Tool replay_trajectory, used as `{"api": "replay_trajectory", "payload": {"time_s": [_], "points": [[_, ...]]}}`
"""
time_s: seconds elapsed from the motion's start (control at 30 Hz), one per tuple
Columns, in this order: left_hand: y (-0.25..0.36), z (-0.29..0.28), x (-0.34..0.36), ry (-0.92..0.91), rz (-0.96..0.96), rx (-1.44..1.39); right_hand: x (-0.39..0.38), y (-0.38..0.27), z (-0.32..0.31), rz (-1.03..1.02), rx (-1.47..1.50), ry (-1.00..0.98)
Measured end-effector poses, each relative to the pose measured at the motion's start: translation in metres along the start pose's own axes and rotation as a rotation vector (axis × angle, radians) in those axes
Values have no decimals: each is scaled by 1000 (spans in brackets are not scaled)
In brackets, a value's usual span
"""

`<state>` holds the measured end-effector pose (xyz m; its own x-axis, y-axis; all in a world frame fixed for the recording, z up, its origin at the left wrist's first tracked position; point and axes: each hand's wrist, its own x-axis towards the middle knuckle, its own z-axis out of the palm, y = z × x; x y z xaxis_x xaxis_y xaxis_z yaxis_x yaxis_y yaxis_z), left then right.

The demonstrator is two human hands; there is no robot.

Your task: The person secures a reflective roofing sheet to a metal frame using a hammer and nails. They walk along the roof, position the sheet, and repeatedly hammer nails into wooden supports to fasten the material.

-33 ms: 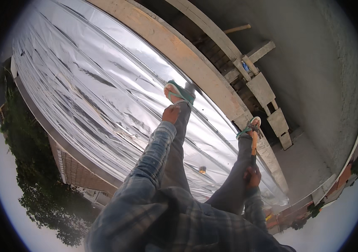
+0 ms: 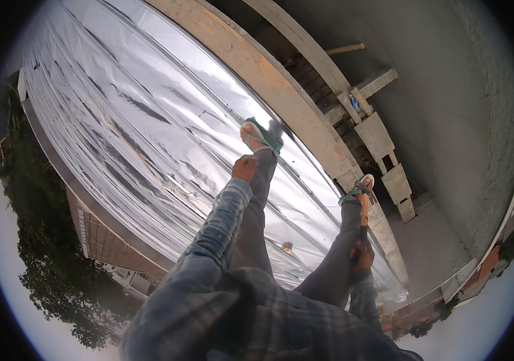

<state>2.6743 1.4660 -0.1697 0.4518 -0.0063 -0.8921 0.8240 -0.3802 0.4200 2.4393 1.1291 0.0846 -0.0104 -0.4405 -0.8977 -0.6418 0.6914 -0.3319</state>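
My left hand (image 2: 245,168) is closed beside my left shin, over the shiny silver sheeting (image 2: 166,138). If anything small is between its fingers, I cannot make it out. Lower on the right, my right hand (image 2: 363,256) is wrapped round the dark grip of a hammer (image 2: 364,212). The hammer's orange shaft runs along my right shin, and its dark head overlaps my right sandal (image 2: 363,183). My left foot, in a green sandal (image 2: 263,135), rests on the sheeting next to a long wooden beam (image 2: 269,78).
Beyond the beam lies a gap with boards and wooden blocks (image 2: 375,135) along it, beside a grey concrete wall (image 2: 449,120). The sheeting has raised parallel ribs and ends at a roof edge at left. Trees (image 2: 46,240) and a tiled roof (image 2: 106,237) lie past that edge.
The view has shifted slightly, so the beam and blocks sit a little differently in it. Both hands keep their closed hold, with no clear movement.
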Motion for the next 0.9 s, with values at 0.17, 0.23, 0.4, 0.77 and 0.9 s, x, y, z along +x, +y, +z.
{"api": "replay_trajectory", "payload": {"time_s": [0.17,0.23,0.4,0.77,0.9], "points": [[-12,-124,-25,195,13,-161,-28,-47,36,47,172,7],[-18,-172,-28,249,-36,-112,-46,-75,50,8,252,-37],[-11,-256,-41,372,-43,-210,-91,-118,94,-159,96,-31],[51,-203,-61,253,-49,-475,-60,-174,242,-140,-592,-32],[49,-199,-74,276,-202,-549,-57,-209,311,-157,-804,-93]]}}
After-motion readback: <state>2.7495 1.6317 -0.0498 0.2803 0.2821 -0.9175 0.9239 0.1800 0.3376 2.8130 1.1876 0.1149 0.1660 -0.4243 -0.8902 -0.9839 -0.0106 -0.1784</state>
